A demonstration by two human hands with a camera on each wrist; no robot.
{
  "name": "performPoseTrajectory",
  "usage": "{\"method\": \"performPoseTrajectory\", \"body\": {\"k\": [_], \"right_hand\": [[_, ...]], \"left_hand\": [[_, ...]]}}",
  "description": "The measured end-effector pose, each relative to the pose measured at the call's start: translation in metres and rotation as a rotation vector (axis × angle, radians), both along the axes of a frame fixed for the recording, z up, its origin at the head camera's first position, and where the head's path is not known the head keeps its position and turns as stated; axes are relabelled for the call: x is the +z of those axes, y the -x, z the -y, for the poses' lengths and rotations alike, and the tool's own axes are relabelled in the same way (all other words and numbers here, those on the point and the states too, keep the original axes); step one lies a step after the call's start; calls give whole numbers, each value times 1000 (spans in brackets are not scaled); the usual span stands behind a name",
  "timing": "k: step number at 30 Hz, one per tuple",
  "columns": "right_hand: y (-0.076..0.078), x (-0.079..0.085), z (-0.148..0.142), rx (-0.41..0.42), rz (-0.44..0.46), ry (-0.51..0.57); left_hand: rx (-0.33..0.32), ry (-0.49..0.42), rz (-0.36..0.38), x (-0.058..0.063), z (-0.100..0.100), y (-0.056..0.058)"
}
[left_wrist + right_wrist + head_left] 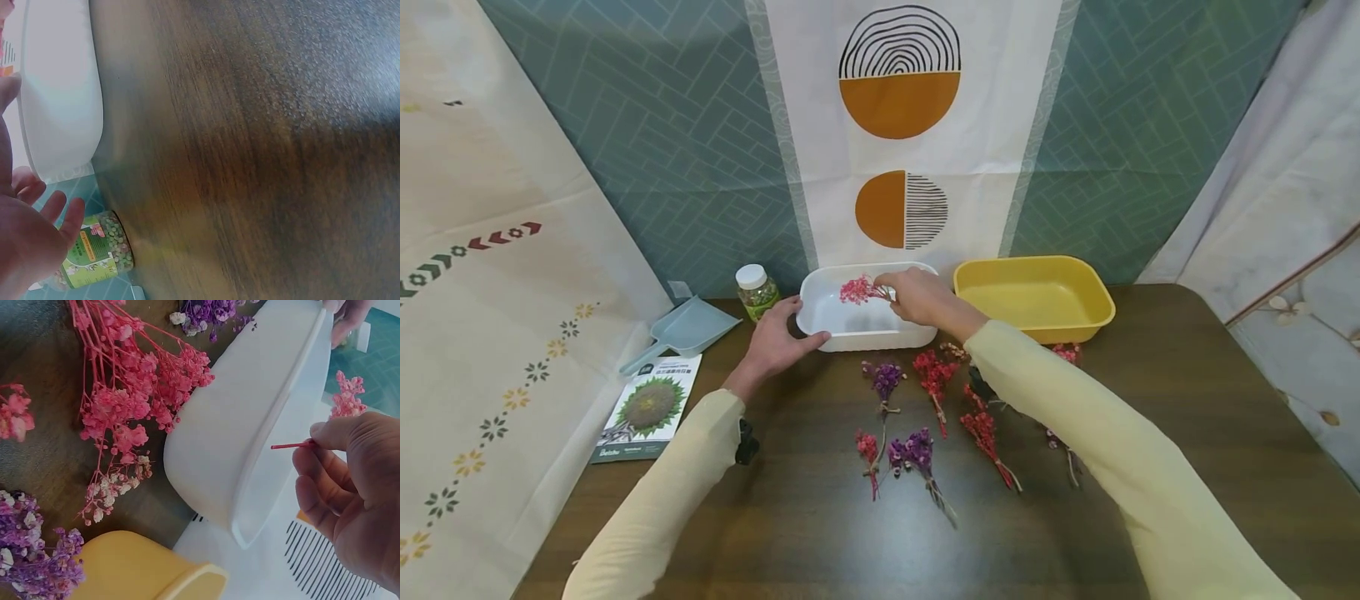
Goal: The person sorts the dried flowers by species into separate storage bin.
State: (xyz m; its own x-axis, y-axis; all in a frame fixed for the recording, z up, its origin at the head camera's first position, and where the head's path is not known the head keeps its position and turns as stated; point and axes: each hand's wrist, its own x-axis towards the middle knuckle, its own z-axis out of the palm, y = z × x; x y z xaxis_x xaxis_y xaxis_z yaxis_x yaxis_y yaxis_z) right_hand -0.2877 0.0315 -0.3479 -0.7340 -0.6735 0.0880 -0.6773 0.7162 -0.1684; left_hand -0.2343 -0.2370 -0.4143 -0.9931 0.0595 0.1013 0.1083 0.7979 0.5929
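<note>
One partly hidden pink sprig (348,400) is pinched by right fingers (315,500); below, the white tub (872,341) is touched by spread left fingers (74,219).

Printed packet (647,404): a word in Latin letters at its lower left begins "Be", its remainder uncertain; the row of characters along its upper edge is too small to read. Jar (94,250): characters run down an orange strip on its label, equally illegible.

Pink sprig (347,397) partly behind right fingers (314,464)
</note>
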Motion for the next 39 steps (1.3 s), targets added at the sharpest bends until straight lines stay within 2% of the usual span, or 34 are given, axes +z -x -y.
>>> {"method": "performPoseTrajectory", "body": {"k": [11,23,26,30,33,36,39], "right_hand": [[14,-10,15,-23,87,-119],[12,-22,20,-57,191,-140],[10,-22,18,-71,180,-141],[0,-16,7,-88,100,-72],[-12,-10,-8,-102,56,43],[-31,-6,-27,-145,111,143],[-52,-4,-46,-189,207,214]], "left_hand": [[-11,4,-16,0,1,2],[0,2,-6,0,1,1],[5,-6,10,-1,1,0],[4,-6,7,-2,1,1],[-8,9,-15,-4,1,2],[-14,21,-27,-5,2,3],[-20,17,-33,-4,3,3]]}}
